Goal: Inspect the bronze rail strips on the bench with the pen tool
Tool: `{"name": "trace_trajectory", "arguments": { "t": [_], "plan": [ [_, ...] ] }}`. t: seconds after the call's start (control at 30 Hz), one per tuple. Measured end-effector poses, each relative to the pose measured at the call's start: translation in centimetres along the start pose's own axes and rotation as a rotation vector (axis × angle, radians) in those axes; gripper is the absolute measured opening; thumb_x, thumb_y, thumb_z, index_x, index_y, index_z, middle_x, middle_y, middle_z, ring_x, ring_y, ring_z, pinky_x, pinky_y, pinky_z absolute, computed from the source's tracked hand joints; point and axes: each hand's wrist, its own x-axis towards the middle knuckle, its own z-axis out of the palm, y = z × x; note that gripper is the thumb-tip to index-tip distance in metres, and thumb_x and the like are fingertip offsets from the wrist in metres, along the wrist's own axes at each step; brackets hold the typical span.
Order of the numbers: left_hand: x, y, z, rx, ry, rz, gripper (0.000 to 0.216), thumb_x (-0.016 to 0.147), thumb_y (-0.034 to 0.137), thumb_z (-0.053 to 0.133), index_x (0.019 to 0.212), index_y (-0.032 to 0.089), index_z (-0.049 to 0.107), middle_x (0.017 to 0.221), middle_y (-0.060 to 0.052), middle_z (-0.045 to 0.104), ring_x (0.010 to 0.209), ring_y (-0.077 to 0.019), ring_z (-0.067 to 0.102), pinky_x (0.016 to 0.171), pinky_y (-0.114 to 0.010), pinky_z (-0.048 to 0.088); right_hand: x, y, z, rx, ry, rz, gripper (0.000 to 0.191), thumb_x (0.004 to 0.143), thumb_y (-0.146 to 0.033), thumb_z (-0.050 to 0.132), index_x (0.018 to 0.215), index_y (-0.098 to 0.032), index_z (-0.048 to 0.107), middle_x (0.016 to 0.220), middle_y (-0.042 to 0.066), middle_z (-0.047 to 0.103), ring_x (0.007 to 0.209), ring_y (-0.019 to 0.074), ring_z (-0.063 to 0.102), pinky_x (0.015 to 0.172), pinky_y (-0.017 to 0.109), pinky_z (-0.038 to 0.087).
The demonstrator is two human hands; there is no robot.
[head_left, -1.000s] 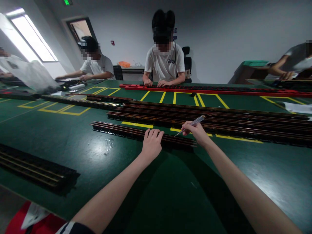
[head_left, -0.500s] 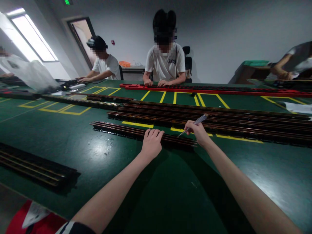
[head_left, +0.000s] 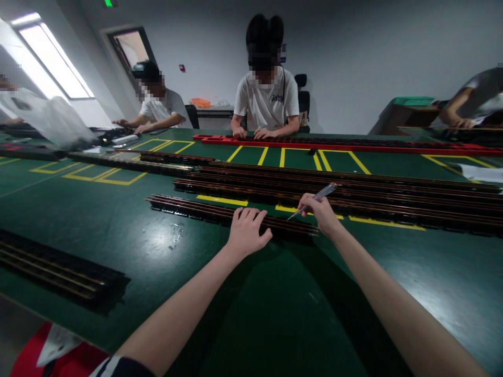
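A short black strip [head_left: 196,208] with copper-coloured rods along it lies on the green table, slightly slanted. My left hand [head_left: 248,230] rests over its middle, fingers draped across the top and thumb spread out on the near side. Pinched in my right hand [head_left: 319,212] is a slim screwdriver [head_left: 324,191] with a translucent handle and a brass-coloured end cap. Its thin shaft slants down to the left, with the tip at the strip near its right end. Whether the tip touches a part there is too small to tell.
Several long black strips [head_left: 377,201] lie just beyond my hands. Another bundle [head_left: 58,269] is at the near left. Across the table [head_left: 165,303], a person [head_left: 267,99] works at a long red rail [head_left: 424,148]. More people sit left and right. Yellow tape [head_left: 222,201] marks the surface.
My left thumb has spread outward from the strip. My right hand and the screwdriver have barely shifted. The person at the back left has leaned leftward.
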Motion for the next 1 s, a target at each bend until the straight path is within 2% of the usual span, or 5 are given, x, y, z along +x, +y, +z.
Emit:
{"name": "trace_trajectory", "arguments": {
  "t": [0.3,0.43,0.7,1.0],
  "plan": [
    [0.02,-0.02,0.16,0.023,0.012,0.005,0.045,0.084,0.046,0.05,0.115,0.016,0.062,0.111,-0.011,0.066,0.107,-0.0273,0.055,0.1,-0.047,0.035,0.2,0.36,-0.3,0.016,-0.018,-0.012,0.017,0.06,-0.028,0.059,0.047,-0.018,0.056,0.047,-0.001,0.052,0.043,0.0093,0.046,0.046,0.024,0.039],
    [0.03,-0.13,0.37,0.031,0.031,0.011,0.044,0.084,0.046,0.051,0.114,0.016,0.062,0.11,-0.01,0.067,0.106,-0.0271,0.056,0.1,-0.046,0.035,0.33,0.45,-0.51,0.049,-0.04,0.004,0.016,0.06,-0.028,0.06,0.048,-0.018,0.057,0.05,0.0,0.054,0.044,0.0093,0.047,0.046,0.024,0.04],
    [-0.02,-0.24,0.8,0.044,0.082,0.027,0.036,0.084,0.04,0.054,0.11,0.017,0.064,0.106,-0.009,0.068,0.104,-0.0263,0.058,0.098,-0.045,0.037,0.07,0.01,-0.09,0.04,0.012,0.004,0.017,0.059,-0.028,0.057,0.045,-0.018,0.056,0.045,-0.001,0.05,0.042,0.0091,0.045,0.044,0.024,0.038],
    [0.0,0.18,0.64,0.058,0.056,0.001,0.035,0.087,0.038,0.051,0.11,0.015,0.064,0.108,-0.01,0.068,0.105,-0.0273,0.057,0.098,-0.048,0.038,0.04,0.2,-0.32,0.011,-0.008,0.017,0.017,0.059,-0.03,0.06,0.048,-0.018,0.057,0.046,-0.001,0.051,0.043,0.0096,0.047,0.046,0.024,0.038]
  ]
}}
